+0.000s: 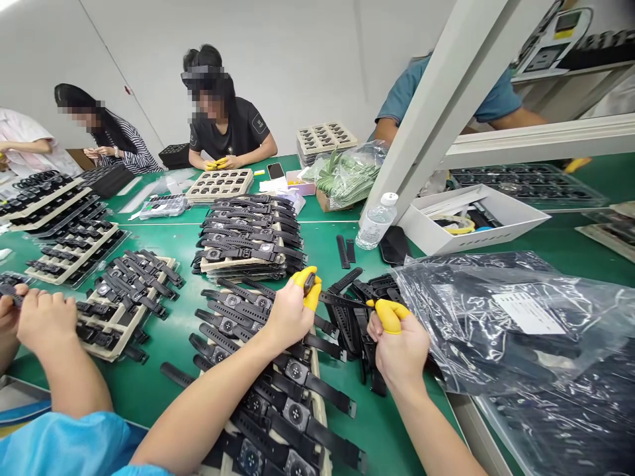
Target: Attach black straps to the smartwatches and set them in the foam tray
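Note:
My left hand (pixel 292 311), with yellow finger covers, pinches a dark smartwatch (pixel 309 284) above a tray of watches. From it a black watch strap (pixel 344 301) stretches across to my right hand (pixel 401 337), whose yellow-covered thumb and finger close on the strap's end. Below my left arm lies the tray (pixel 317 387), filled with several black smartwatches (pixel 297 371), their sensor backs turned up. Beneath and beside my right hand is a pile of loose black straps (pixel 347 327). How the strap meets the watch is hidden by my left fingers.
Stacked watch trays (pixel 248 241) stand ahead. A water bottle (pixel 377 221), a white box (pixel 473 218) and large plastic bags of black straps (pixel 496 317) are to the right. At the left edge, a co-worker's hands (pixel 47 317) work near another tray (pixel 112 324). A slanted post (pixel 426 106) rises at right.

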Tool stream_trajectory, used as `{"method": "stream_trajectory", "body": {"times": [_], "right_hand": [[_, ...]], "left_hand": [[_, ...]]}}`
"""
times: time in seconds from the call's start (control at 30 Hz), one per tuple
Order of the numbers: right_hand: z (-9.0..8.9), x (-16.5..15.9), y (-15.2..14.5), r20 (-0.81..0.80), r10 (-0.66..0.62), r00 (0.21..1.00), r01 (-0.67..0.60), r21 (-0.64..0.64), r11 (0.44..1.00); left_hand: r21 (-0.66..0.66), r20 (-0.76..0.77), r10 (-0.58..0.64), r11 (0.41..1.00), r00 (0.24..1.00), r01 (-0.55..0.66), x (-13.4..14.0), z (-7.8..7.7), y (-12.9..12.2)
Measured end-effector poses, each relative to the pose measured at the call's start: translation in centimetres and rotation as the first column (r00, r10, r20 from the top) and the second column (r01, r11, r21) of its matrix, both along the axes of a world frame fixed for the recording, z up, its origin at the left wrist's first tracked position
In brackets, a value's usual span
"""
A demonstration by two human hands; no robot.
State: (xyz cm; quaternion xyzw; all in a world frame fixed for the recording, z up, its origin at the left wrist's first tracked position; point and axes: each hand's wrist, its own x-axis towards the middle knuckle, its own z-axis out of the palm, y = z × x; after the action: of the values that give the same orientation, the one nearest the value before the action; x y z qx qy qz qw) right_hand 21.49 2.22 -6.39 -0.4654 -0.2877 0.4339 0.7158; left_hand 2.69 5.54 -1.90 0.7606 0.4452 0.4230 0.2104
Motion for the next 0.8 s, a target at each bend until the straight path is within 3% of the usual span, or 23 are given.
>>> {"method": "stream_trajectory", "body": {"times": [0.23,0.4,0.47,0.53,0.63,0.8], "right_hand": [[-0.8,0.0,-0.4,0.148,0.115,0.982,-0.107,-0.062,0.992],[-0.1,0.7,0.5,-0.046,0.057,0.997,-0.057,-0.016,0.998],[0.3,0.3,0.6,-0.053,0.081,0.995,-0.082,-0.007,0.997],[0.6,-0.6,0.1,-0.009,0.157,0.988,-0.157,-0.022,0.987],[0.9,-1.8,-0.7,0.082,0.315,0.946,-0.311,-0.058,0.949],[1.5,-1.5,-0.7,0.105,0.491,0.865,-0.488,-0.051,0.871]], "left_hand": [[-0.049,0.177,0.06,0.997,0.982,-0.052,-1.2,0.3,0.9],[-0.113,0.368,0.298,0.955,0.881,-0.275,-1.8,1.1,2.0],[-0.125,0.322,0.224,0.973,0.92,-0.193,-1.1,0.7,1.7],[-0.081,0.189,0.032,0.997,0.981,-0.017,-0.1,0.1,1.0],[0.013,0.002,-0.172,0.985,0.985,0.172,0.5,-0.7,0.1],[0.055,-0.117,-0.206,0.975,0.972,0.213,-0.3,-1.5,0.8]]}}
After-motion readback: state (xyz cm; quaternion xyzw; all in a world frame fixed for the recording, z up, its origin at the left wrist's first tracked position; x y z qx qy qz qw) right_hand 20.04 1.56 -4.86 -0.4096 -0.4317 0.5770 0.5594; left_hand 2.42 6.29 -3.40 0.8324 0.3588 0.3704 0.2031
